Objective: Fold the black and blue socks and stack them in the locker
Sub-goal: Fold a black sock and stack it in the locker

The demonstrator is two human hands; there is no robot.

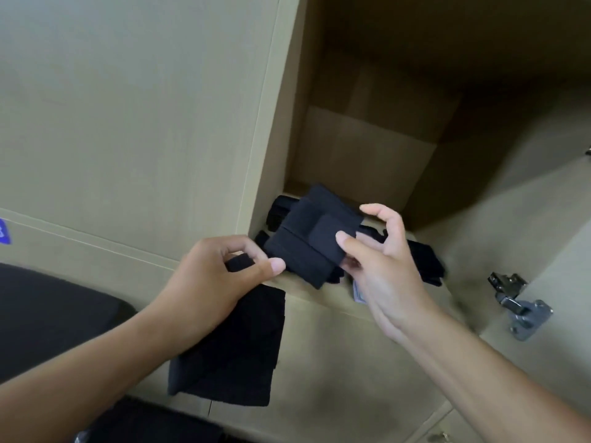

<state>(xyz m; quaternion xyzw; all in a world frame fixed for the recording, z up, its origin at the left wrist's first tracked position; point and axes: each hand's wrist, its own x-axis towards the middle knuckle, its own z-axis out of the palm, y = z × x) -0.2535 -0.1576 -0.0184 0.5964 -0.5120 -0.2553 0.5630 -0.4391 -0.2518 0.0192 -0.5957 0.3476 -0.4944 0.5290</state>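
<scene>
Socks first: folded dark blue sock (308, 239) sits at front of open locker (367, 148), on top of other dark socks (427, 259) lying on shelf floor; bundle is tilted, one corner overhanging front edge of shelf. Left hand (214, 279) grips black sock (236, 346), thumb and forefinger pinching its top end w/ fingers curled round it; rest of that sock hangs down flat in front of lower cabinet face, below shelf edge. Left thumb tip is just beside near corner of folded bundle; contact cannot be confirmed. Right hand (380, 270) is at right side of bundle, fingers loosely curled and spread; thumb tip lies against bundle's right edge, forefinger raised above it. Whether right hand actually grasps bundle or only touches it cannot be told. Small pale item (358, 294) shows under right palm at shelf edge; too hidden to identify. Locker interior is light wood, deep, dark toward rear. Metal hinge (518, 306) is mounted on right side panel, near right wrist. Closed door panel (134, 116) of neighbouring unit fills left side. Blue sticker (3, 231) shows at far left edge. Dark padded surface (51, 314) occupies lower left corner, beneath left forearm. Both forearms bare.
</scene>
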